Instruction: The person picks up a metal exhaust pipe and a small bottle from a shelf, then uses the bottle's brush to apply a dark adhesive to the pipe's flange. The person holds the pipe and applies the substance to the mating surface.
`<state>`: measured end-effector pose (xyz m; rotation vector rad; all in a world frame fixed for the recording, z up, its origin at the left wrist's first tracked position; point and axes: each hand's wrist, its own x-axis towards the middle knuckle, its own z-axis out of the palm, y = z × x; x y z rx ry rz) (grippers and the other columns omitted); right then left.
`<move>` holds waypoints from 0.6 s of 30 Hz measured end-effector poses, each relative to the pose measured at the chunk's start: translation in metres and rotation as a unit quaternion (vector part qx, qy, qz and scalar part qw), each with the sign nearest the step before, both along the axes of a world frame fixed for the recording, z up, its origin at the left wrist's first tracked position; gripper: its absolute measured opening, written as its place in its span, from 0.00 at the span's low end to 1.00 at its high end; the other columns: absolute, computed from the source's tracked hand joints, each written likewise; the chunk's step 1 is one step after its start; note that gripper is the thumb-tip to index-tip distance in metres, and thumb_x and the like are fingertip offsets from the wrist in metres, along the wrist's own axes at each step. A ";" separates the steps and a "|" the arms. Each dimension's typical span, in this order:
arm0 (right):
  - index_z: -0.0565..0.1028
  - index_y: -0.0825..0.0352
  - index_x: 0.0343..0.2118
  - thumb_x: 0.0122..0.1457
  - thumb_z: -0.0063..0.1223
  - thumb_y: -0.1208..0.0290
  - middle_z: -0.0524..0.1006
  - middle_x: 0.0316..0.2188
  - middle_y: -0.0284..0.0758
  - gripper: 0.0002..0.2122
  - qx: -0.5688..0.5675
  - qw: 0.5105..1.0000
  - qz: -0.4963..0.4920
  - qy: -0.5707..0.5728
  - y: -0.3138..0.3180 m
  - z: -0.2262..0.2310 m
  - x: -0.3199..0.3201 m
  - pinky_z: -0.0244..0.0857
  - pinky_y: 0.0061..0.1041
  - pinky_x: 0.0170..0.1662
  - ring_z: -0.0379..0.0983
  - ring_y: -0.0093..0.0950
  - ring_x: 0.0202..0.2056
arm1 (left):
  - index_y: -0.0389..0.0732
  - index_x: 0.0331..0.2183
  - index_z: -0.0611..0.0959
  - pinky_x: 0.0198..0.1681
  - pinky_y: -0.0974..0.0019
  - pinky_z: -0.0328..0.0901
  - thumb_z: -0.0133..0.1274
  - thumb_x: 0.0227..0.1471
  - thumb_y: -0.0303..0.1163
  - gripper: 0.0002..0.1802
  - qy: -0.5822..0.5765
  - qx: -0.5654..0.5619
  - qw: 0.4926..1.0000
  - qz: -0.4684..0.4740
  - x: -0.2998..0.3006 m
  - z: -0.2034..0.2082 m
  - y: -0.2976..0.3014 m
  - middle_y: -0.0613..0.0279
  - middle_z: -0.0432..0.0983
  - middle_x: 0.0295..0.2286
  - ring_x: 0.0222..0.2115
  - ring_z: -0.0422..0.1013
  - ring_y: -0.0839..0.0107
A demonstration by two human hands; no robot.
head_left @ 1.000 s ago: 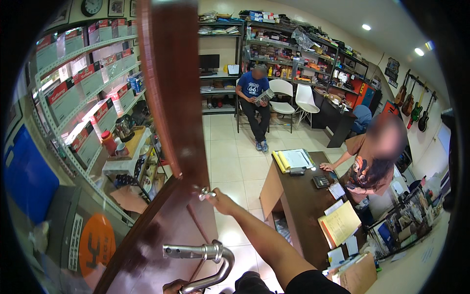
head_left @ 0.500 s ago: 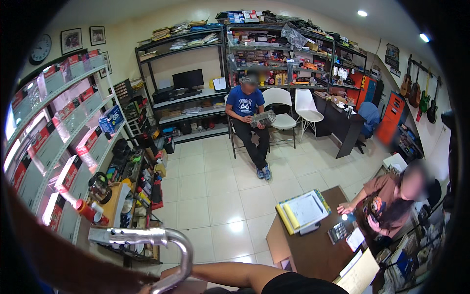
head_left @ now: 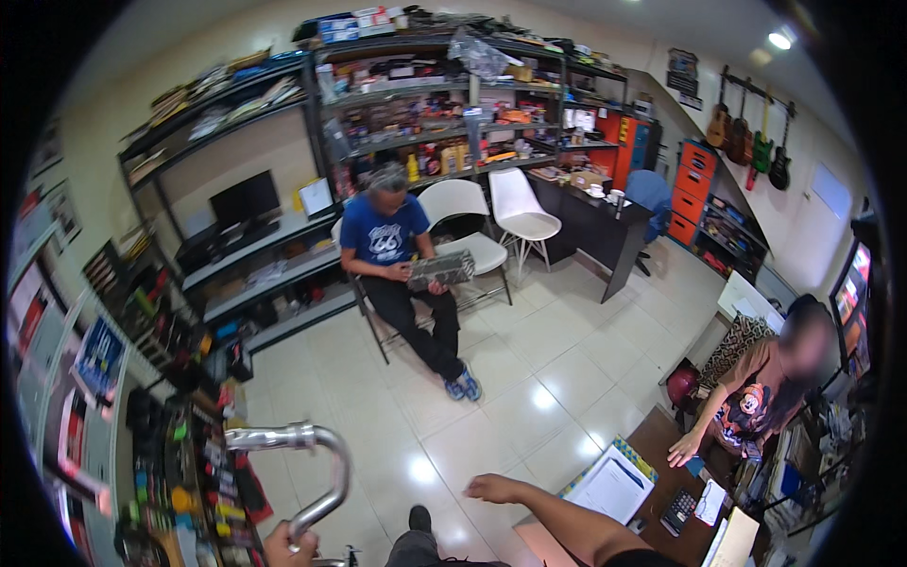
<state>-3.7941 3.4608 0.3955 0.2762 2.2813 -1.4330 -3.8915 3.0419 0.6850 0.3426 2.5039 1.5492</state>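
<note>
Rm w/ pale tiled floor (head_left: 331, 378) running up to a brown tabletop (head_left: 658, 440). Step in hand is prob. carrying the bent metal pipe (head_left: 340, 468), well left of the tabletop; next move calls for a firm grip & clearance round its free end. Left hand (head_left: 291, 546) has its fingers clamped on the pipe's lower end, bend above them. Right hand (head_left: 493, 489), nr tabletop's left side, is apart from pipe; can't tell its fingers' state.

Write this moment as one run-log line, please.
left hand: gripping bent shiny metal pipe | right hand: nothing visibly held, above pale tiled floor | nearby: brown-topped desk
</note>
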 end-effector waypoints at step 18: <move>0.79 0.73 0.42 0.67 0.59 0.69 0.80 0.30 0.32 0.11 0.041 0.620 -0.773 0.133 0.272 0.133 0.080 0.69 0.23 0.40 0.74 0.21 0.34 | 0.38 0.39 0.80 0.27 0.72 0.62 0.68 0.57 0.42 0.19 -0.108 0.025 0.825 -0.554 -0.194 -0.051 0.690 0.71 0.74 0.24 0.24 0.66 0.83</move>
